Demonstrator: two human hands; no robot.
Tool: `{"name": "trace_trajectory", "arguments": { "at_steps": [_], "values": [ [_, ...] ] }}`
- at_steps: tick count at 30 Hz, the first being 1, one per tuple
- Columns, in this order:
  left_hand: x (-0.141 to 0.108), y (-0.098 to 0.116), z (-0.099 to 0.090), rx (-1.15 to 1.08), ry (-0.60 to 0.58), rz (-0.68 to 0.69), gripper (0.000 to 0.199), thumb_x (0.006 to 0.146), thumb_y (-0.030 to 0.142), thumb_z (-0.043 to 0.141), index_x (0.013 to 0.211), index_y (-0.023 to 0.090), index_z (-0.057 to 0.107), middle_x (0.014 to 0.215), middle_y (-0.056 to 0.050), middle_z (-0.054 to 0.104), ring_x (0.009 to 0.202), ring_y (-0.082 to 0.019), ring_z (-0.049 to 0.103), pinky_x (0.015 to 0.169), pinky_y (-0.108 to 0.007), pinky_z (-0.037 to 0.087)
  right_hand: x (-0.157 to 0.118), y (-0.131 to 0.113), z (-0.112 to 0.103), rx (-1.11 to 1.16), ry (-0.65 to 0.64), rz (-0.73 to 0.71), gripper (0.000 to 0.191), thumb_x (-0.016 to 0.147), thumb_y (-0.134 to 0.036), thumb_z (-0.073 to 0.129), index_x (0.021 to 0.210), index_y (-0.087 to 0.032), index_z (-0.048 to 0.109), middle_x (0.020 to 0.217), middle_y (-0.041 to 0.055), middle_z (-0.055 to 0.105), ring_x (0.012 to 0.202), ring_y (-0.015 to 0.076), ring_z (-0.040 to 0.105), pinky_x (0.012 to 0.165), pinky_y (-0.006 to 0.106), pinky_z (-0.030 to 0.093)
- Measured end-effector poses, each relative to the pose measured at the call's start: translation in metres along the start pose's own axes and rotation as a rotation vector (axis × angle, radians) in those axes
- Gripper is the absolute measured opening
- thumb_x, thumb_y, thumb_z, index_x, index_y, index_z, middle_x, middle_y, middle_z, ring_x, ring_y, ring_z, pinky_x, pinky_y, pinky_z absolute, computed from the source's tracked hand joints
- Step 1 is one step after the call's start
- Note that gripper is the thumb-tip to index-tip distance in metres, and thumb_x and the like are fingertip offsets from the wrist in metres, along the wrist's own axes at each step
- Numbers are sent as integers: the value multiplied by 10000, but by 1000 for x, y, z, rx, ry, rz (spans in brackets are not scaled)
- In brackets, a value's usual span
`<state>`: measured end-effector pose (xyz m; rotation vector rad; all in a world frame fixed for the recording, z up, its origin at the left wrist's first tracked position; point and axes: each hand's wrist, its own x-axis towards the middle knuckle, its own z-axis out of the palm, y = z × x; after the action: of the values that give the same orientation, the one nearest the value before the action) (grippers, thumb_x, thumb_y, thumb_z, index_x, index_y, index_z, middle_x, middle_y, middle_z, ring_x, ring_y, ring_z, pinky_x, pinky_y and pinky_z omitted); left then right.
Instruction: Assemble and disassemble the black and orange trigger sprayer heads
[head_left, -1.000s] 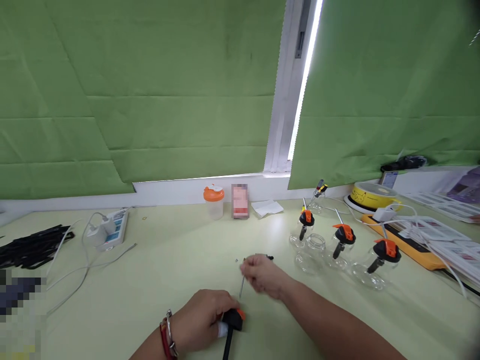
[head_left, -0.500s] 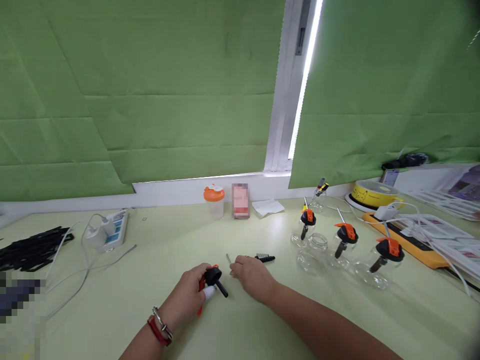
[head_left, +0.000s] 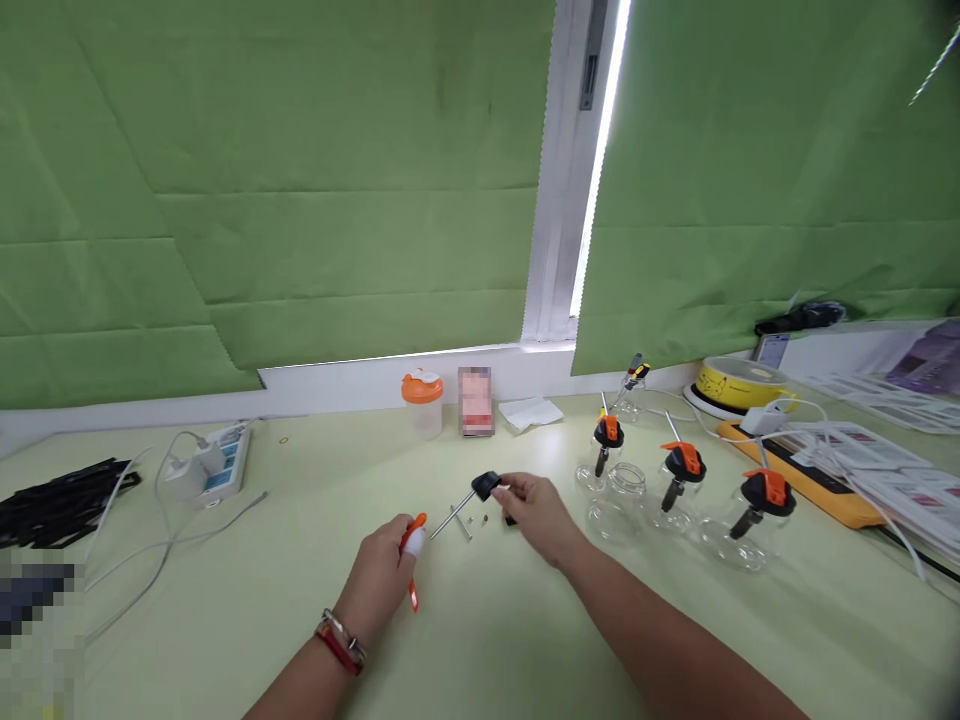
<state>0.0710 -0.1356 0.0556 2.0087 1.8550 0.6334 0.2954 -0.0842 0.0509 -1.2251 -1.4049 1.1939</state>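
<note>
My left hand (head_left: 381, 572), a white wrap on its thumb, is closed around an orange plastic part (head_left: 413, 596) that sticks out above and below the fingers. To its right, my right hand (head_left: 541, 518) pinches a black plastic piece (head_left: 486, 486) with a thin metal rod (head_left: 452, 515) extending from it down toward the left hand. On the table below lie a loose metal pin (head_left: 462, 525) and a few tiny parts (head_left: 484, 518). A black part (head_left: 510, 520) on the table is mostly hidden by my right fingers.
Several clear glass bottles (head_left: 626, 490) stand at right, some with black and orange tops (head_left: 682, 462). An orange-lidded cup (head_left: 424, 405), a phone (head_left: 475, 402) and paper (head_left: 530, 413) are at the back. A power strip (head_left: 229, 465), cables and black strips (head_left: 64, 500) lie left.
The black piece has gone from my left hand; my right hand has come up and right, holding a black piece with a rod. The orange part stays in my left hand.
</note>
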Motion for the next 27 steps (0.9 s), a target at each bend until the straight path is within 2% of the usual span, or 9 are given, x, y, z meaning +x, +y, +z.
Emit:
{"name": "trace_trajectory", "arguments": {
  "at_steps": [2,6,12,14,16,19,22,24,27],
  "values": [
    [12,-1,4,170,-1,-47,272,873,286,292,772,193,527,672,-15,551,609,-158,508,553,-251,358,3,-8,-14,14,38,-3,399,728,-405,573,1007,-127,637,639,1,547,598,121,476,568,235,387],
    [31,-2,15,259,-3,-79,206,836,246,367,731,175,529,820,-71,570,686,-176,543,594,-270,373,1,-14,-30,7,2,7,369,726,-408,566,949,-133,667,569,-27,473,564,109,427,560,234,362],
    [23,17,4,255,60,-58,343,895,348,277,996,153,541,1015,-111,559,805,-200,560,647,-295,411,-6,-19,-24,-21,-100,23,329,745,-368,549,924,-121,672,581,-19,489,575,105,428,577,232,360],
    [12,34,-3,59,102,94,427,894,396,297,1220,158,439,1150,-117,520,882,-200,552,731,-312,430,-13,-23,-13,-40,-165,7,297,762,-354,534,893,-125,671,585,-15,499,558,99,418,554,224,350],
    [2,51,-6,-194,-25,225,531,864,411,389,1345,200,307,1130,-90,542,824,-173,562,723,-293,448,-22,-27,-1,-41,-281,-63,262,781,-341,521,847,-134,667,616,-5,526,565,97,429,549,217,350],
    [-4,62,-10,-371,-159,286,450,816,398,484,1228,222,441,988,-37,616,777,-157,565,691,-255,449,-38,-34,9,-111,-359,-150,269,833,-337,464,888,-153,652,685,12,576,608,112,480,557,215,372],
    [3,39,-20,-245,-42,85,389,809,439,457,1134,226,473,748,6,609,617,-157,550,562,-253,414,-48,-41,-8,-374,-209,-274,304,858,-353,447,1046,-186,618,843,47,626,731,154,547,638,249,428],
    [12,9,-29,-51,77,-106,404,810,473,421,1127,225,456,619,16,561,547,-180,534,514,-268,385,-48,-45,-35,-597,-12,-401,311,844,-339,486,1093,-192,601,1055,87,601,934,201,543,807,306,431],
    [25,-36,-37,148,105,-335,375,804,463,396,1082,216,452,676,-28,591,605,-228,580,508,-288,389,-40,-45,-87,-880,354,-477,293,839,-292,484,1056,-145,616,1148,137,555,1089,254,469,936,381,372]
  ]
}}
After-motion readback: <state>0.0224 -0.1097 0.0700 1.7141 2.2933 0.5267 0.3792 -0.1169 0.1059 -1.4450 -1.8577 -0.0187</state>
